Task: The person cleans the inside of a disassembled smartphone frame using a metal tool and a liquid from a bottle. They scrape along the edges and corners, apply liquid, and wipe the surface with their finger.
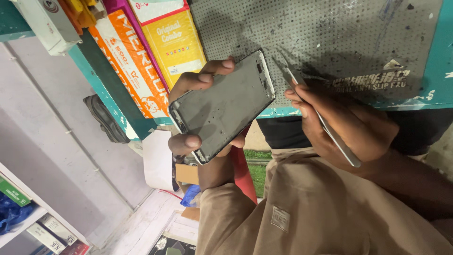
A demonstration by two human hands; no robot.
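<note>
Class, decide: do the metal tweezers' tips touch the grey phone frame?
Apart. The head view shows grey dotted mat between the metal tweezers in the right hand and the grey phone frame.

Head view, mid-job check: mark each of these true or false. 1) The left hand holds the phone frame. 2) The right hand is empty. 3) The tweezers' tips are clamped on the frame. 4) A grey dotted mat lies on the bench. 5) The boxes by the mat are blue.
1) The left hand holds the phone frame: true.
2) The right hand is empty: false, it holds metal tweezers.
3) The tips are clamped on the frame: false, they point beside its edge, apart from it.
4) A grey dotted mat lies on the bench: true.
5) The boxes are blue: false, orange and yellow.
</note>
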